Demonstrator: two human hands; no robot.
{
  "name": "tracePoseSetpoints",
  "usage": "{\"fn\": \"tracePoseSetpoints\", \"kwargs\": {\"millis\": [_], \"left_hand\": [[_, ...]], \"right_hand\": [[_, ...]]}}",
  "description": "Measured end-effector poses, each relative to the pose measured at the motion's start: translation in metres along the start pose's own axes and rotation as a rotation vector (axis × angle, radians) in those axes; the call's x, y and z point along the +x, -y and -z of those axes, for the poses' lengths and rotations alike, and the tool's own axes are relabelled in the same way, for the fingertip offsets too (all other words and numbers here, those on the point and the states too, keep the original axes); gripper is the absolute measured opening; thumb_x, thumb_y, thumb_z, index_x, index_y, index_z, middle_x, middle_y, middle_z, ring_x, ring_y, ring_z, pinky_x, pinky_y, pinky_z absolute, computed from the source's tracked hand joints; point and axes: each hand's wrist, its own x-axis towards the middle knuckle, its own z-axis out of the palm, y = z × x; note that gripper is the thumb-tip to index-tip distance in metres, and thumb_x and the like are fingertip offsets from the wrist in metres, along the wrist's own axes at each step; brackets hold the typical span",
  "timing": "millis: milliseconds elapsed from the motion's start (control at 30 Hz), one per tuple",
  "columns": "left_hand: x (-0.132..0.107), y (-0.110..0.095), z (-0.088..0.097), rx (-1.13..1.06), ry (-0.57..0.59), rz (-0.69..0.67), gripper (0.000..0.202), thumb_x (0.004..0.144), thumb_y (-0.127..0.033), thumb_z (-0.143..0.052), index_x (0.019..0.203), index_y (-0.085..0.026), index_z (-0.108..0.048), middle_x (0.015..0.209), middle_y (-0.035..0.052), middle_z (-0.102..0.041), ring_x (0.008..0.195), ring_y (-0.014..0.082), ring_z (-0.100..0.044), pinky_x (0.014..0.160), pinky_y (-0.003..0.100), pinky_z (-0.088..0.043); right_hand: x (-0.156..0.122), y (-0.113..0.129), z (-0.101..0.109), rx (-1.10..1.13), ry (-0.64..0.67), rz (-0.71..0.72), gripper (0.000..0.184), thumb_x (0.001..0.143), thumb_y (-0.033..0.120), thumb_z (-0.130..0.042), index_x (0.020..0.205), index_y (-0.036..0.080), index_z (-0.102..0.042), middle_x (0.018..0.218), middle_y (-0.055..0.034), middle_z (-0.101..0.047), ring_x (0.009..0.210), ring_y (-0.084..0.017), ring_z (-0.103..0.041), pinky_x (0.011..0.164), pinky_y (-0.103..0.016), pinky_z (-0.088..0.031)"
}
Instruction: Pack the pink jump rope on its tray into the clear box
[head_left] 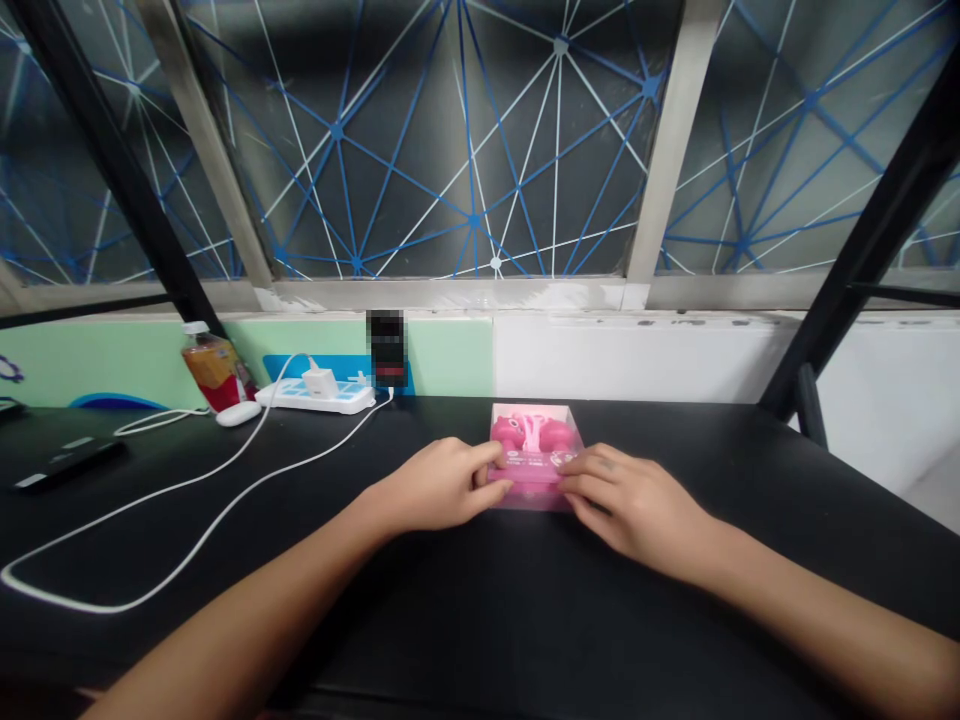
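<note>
A flat pink box (532, 488) with a clear window lies on the black desk in front of me. Through the window show two rounded pink pieces with a lighter pink strand between them; I cannot make out what they are. My left hand (450, 484) holds the box's left edge, its fingers curled and the thumb at the near corner. On the opposite side, my right hand (626, 500) grips the right edge with bent fingers. Its thumb is partly hidden.
On the desk (480, 620), a white power strip (322, 397) carries a plugged-in charger (320, 382). A white cable (225, 530) loops across the left side. A drink bottle (214, 368), a white mouse (238, 413) and a phone (388, 350) stand near the wall. Black frame posts flank both sides.
</note>
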Motion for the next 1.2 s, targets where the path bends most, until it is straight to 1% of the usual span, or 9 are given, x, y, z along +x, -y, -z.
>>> {"fn": "tracePoseSetpoints", "kwargs": {"millis": [67,133,233,467,667,867,1000,1100,1200], "left_hand": [[0.0,-0.0017,-0.0003,0.021,-0.005,-0.003,0.014,0.092,-0.035,-0.056,0.094,-0.021,-0.057,0.068,-0.003,-0.065,0.058,0.0133,-0.06,0.055,0.022,-0.036],[0.0001,-0.0021,-0.0012,0.047,-0.014,-0.004,0.015,0.091,-0.036,-0.057,0.092,-0.021,-0.057,0.067,-0.0031,-0.065,0.058,0.0135,-0.06,0.055,0.022,-0.035],[-0.0004,-0.001,-0.0021,0.095,-0.03,-0.003,0.013,0.091,-0.034,-0.056,0.09,-0.021,-0.056,0.065,-0.003,-0.065,0.057,0.0136,-0.06,0.055,0.023,-0.036],[-0.002,0.0026,-0.0039,0.127,-0.058,-0.009,0.014,0.091,-0.035,-0.055,0.087,-0.022,-0.058,0.064,-0.002,-0.065,0.057,0.0143,-0.061,0.055,0.023,-0.036],[-0.002,0.0015,-0.0042,0.158,-0.036,-0.012,0.016,0.093,-0.035,-0.054,0.086,-0.021,-0.058,0.066,-0.001,-0.067,0.059,0.0148,-0.063,0.055,0.023,-0.036],[-0.0024,0.004,-0.0032,0.324,-0.071,-0.027,0.024,0.093,-0.043,-0.052,0.088,-0.022,-0.062,0.065,0.0004,-0.065,0.06,0.0164,-0.062,0.055,0.025,-0.035],[-0.0029,0.003,0.0009,0.355,-0.115,-0.073,0.025,0.091,-0.044,-0.057,0.089,-0.021,-0.066,0.079,0.0035,-0.066,0.074,0.018,-0.062,0.063,0.026,-0.042],[-0.0028,0.0018,0.002,0.319,-0.145,-0.096,0.022,0.091,-0.041,-0.058,0.094,-0.021,-0.066,0.098,0.0054,-0.066,0.09,0.0201,-0.061,0.073,0.028,-0.048],[-0.002,0.0015,0.0004,0.261,-0.151,-0.109,0.019,0.092,-0.037,-0.058,0.099,-0.02,-0.065,0.116,0.0057,-0.063,0.103,0.0213,-0.06,0.083,0.031,-0.05]], "right_hand": [[0.0,0.0003,-0.0001,0.013,-0.008,-0.045,0.02,0.096,0.022,-0.046,0.103,0.019,-0.064,0.092,-0.007,-0.069,0.085,-0.021,-0.062,0.07,-0.034,-0.054],[0.0003,0.0013,0.0002,0.027,0.001,-0.068,0.019,0.096,0.022,-0.045,0.099,0.019,-0.063,0.087,-0.0067,-0.067,0.081,-0.02,-0.061,0.067,-0.033,-0.053],[0.0017,0.0024,0.0003,0.049,0.028,-0.041,0.019,0.096,0.019,-0.045,0.096,0.02,-0.064,0.086,-0.006,-0.067,0.085,-0.02,-0.061,0.071,-0.034,-0.052],[0.0049,0.0011,-0.0027,0.069,0.038,-0.024,0.02,0.095,0.018,-0.046,0.103,0.02,-0.065,0.092,-0.0054,-0.068,0.09,-0.021,-0.062,0.076,-0.036,-0.053],[0.0045,0.0012,-0.0014,0.116,0.058,-0.05,0.02,0.095,0.017,-0.047,0.105,0.02,-0.064,0.095,-0.006,-0.069,0.094,-0.022,-0.061,0.08,-0.039,-0.054],[0.0048,-0.0036,-0.002,0.238,0.005,-0.037,0.019,0.094,0.016,-0.051,0.105,0.022,-0.064,0.099,-0.006,-0.069,0.097,-0.021,-0.063,0.084,-0.039,-0.055],[0.0051,-0.0051,-0.0033,0.272,0.0,-0.047,0.021,0.093,0.015,-0.051,0.107,0.023,-0.064,0.101,-0.0058,-0.069,0.1,-0.021,-0.063,0.086,-0.039,-0.055],[0.0049,-0.0032,-0.0021,0.281,0.015,-0.06,0.021,0.094,0.015,-0.05,0.107,0.022,-0.064,0.103,-0.0058,-0.068,0.102,-0.021,-0.061,0.088,-0.039,-0.054],[0.0044,-0.0011,0.0001,0.277,0.035,-0.071,0.02,0.094,0.017,-0.05,0.108,0.021,-0.063,0.104,-0.0068,-0.067,0.103,-0.022,-0.06,0.09,-0.041,-0.053]]}}
